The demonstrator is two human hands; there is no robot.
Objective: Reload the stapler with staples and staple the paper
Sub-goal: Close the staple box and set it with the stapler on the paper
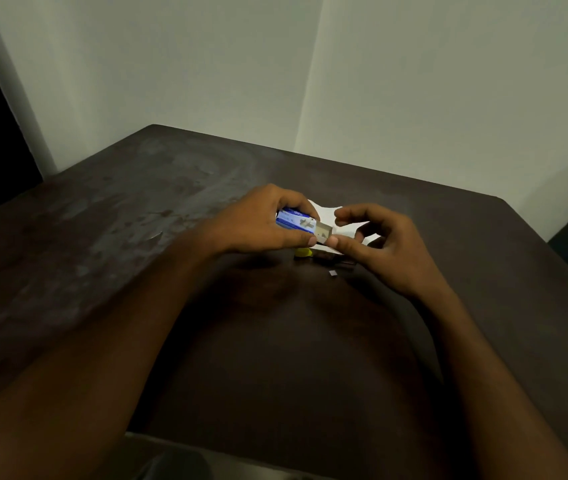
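The staple box [295, 221], blue with a printed label, is held above the middle of the surface [102, 237], toward its far edge. Its long axis runs left to right, slightly downward to the right. The inner tray [324, 233] is slid partway out of the right end; the exposed part looks pale, and its contents cannot be made out.

The left hand [268, 220] grips the box sleeve, fingers closed over its top and thumb beneath. The right hand [376, 244] has its thumb tip against the protruding tray end; its fingers are curled loosely above, not clamped on anything visible.

White paper [327, 211] lies flat on the surface beyond and under the hands. The stapler [313, 253], a yellow part with dark parts, lies on the surface just below the hands, largely hidden; its orientation cannot be told. A small pale piece [332, 273] lies on the surface near the right wrist.

The surface is dark brown, worn and blotched on the left. Plain pale walls [206, 81] meet in a corner behind the far edge.
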